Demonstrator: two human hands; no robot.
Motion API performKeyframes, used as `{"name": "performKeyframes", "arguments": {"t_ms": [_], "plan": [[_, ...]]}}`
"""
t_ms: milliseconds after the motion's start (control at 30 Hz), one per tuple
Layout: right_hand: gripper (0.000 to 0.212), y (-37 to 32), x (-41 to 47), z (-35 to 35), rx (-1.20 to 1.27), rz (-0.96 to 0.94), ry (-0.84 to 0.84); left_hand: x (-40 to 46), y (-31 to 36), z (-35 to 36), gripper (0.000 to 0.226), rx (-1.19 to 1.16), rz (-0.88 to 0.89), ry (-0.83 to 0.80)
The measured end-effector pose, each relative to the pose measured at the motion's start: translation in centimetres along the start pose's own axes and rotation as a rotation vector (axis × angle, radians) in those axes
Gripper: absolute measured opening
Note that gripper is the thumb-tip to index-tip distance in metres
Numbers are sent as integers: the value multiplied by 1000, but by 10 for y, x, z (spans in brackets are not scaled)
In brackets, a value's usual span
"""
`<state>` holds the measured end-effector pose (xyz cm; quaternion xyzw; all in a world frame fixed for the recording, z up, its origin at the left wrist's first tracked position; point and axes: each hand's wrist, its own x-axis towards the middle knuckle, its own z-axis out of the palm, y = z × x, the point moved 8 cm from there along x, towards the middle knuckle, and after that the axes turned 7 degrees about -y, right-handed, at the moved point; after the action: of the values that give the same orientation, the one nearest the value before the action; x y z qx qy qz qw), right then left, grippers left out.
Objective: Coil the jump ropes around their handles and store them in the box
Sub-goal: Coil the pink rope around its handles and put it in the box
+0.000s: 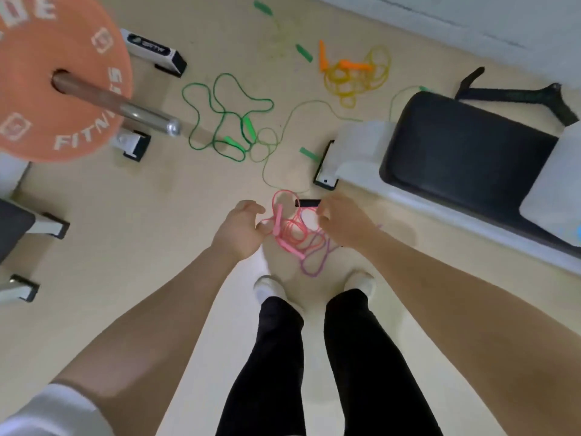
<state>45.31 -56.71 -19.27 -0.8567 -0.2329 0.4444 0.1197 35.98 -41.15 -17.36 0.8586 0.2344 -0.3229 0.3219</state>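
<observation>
Fingers of both hands are loosely curved and grasp nothing; they reach down toward the pink jump rope (pixel 290 232), which lies in a loose tangle on the floor just ahead of the person's white-socked feet (pixel 267 286). The left hand (pixel 240 228) hovers at the left edge of that pink tangle, its fingertips close to one pink handle (pixel 279 220); whether they touch it cannot be told. The right hand (pixel 341 218) hangs over the tangle's right side, beside a short black handle (pixel 309 203) lying at the far edge of the pink rope. A purple loop (pixel 314 262) trails from the near side of the pink tangle.

Beyond the pink rope, farther from the person, a dark green rope (pixel 226 118) with bright green handles sprawls across the floor. Farther still and to the right of the pink rope lies a yellow rope (pixel 355 80) with orange handles. A thin pale green cord (pixel 295 121) runs between these toward the padded bench (pixel 465 158), which stands to the right of the pink rope. An orange weight plate (pixel 47 89) on a barbell looms left of it. No box shows in this view.
</observation>
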Motion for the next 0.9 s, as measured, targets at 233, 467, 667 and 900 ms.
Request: {"name": "performKeyframes", "arguments": {"t_ms": [233,467,667,900], "plan": [[23,64,128,138,-38,168,-129,108,-109,98,39,-231,-56,93],[26,138,274,331,-206,36,-226,245,-209,255,36,-346,-121,78],[45,157,349,402,-334,21,-29,337,-235,309,54,92,112,119],[36,159,320,338,-121,-133,-90,353,-222,306,34,1111,265,6]]}}
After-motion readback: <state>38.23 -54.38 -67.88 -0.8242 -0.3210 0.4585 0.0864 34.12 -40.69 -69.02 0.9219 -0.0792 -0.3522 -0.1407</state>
